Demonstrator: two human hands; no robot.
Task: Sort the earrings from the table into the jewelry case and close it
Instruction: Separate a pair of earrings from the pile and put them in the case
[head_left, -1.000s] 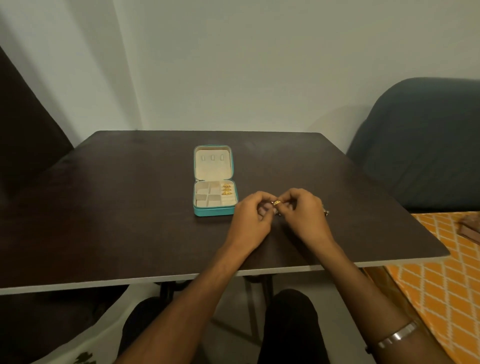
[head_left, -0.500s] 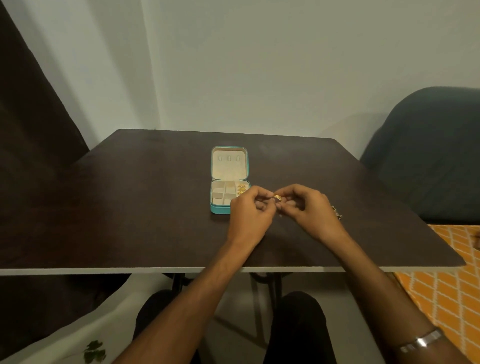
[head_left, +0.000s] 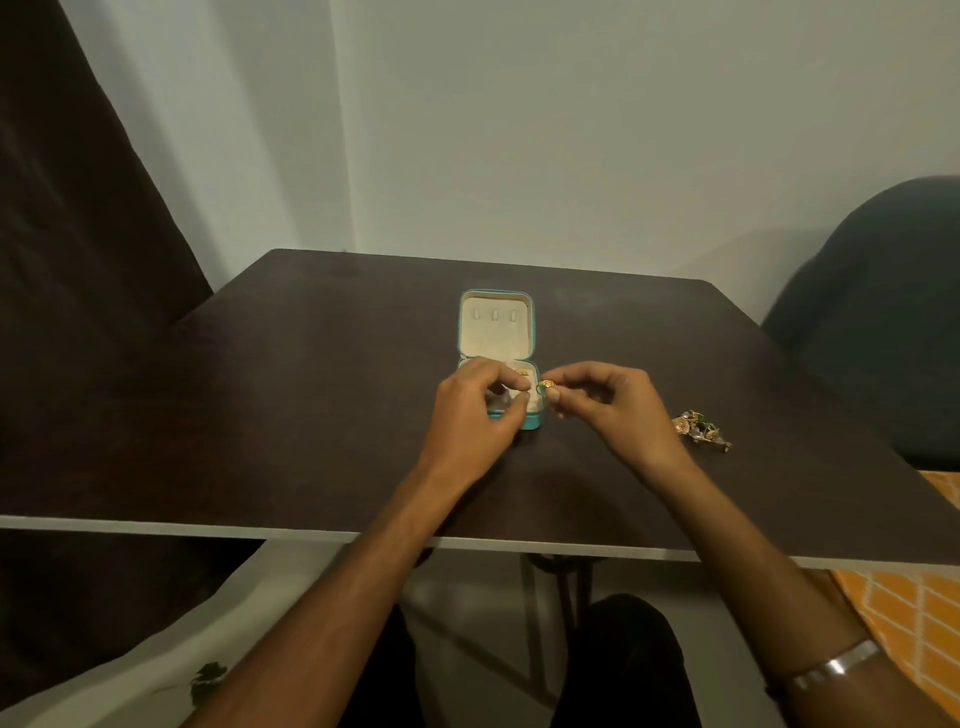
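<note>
While a small gold earring (head_left: 545, 384) is pinched at the right hand (head_left: 618, 410) fingertips, just right of the open jewelry case (head_left: 496, 332), a drop is the main risk.

The left hand (head_left: 478, 410) is curled over the case's tray, its hold not discernible; the hands are close but apart. A loose pinch could let the stud fall onto the table (head_left: 311, 415) and roll off. Counted: one case, one held earring, gold pieces in the tray partly hidden, one tangled earring cluster (head_left: 701, 430) right of the right hand, count unclear.
</note>
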